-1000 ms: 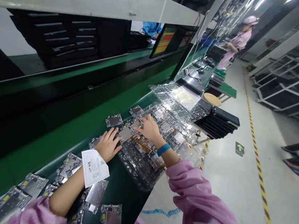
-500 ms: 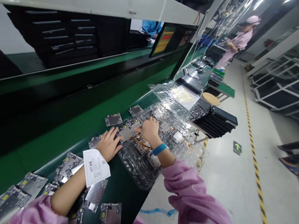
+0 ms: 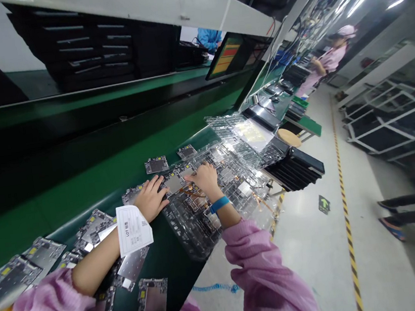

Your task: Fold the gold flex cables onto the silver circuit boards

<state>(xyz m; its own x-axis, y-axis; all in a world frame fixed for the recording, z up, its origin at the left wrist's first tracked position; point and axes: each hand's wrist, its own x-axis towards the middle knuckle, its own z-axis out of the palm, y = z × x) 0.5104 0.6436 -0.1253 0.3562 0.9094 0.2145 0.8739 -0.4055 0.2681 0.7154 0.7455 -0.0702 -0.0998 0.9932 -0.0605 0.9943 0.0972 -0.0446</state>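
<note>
My left hand (image 3: 151, 197) lies flat with its fingers spread on the near end of a clear plastic tray (image 3: 196, 231), fingertips touching a silver-shielded circuit board (image 3: 175, 182). A white lot label (image 3: 133, 230) is wrapped round that wrist. From the other side, my right hand (image 3: 206, 178), with a blue wristband (image 3: 219, 204), has its fingers curled and pinches the same board's edge. The tray holds several more boards in its pockets.
Loose circuit boards (image 3: 40, 255) lie on the green bench (image 3: 168, 262) to the left and near its front edge. A stack of clear trays (image 3: 234, 129), a black rack (image 3: 295, 169) and a round stool (image 3: 288, 137) stand to the right. A co-worker in pink (image 3: 327, 60) stands far along the line.
My right hand's fingers have curled in from a stretched-out pose. My left hand has stayed put. The view has shifted slightly.
</note>
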